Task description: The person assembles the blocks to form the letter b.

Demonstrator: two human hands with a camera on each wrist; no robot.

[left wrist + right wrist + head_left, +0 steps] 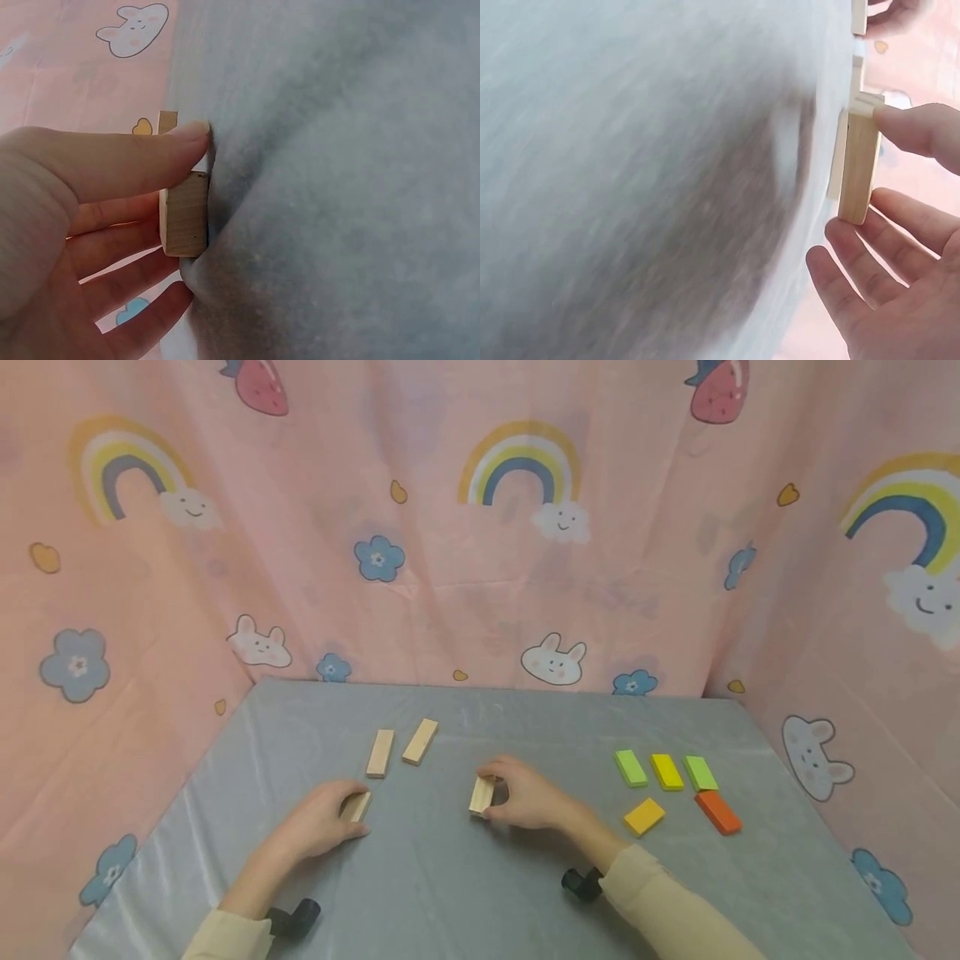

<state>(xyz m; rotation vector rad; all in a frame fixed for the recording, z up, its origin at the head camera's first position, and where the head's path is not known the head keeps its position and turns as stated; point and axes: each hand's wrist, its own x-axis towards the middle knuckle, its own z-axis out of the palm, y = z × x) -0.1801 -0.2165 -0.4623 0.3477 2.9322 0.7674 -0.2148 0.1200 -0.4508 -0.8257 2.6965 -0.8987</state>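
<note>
At the left of the table in the head view, my left hand (321, 820) curls round a plain wooden block (358, 807). The left wrist view shows that block (187, 217) end-on, with the thumb over it and the fingers behind. My right hand (531, 795), near the middle, pinches a second wooden block (482, 796) between thumb and fingers. In the right wrist view this block (861, 169) is gripped at its two ends. Two more wooden blocks, one upright in view (380, 753) and one slanted (420, 742), lie flat beyond the left hand.
To the right of the right hand lie green (631, 768), yellow (667, 772), second green (701, 773), orange-yellow (644, 816) and red-orange (717, 812) blocks. A grey cloth (450, 893) covers the table. Pink patterned curtains (450, 602) enclose its back and sides.
</note>
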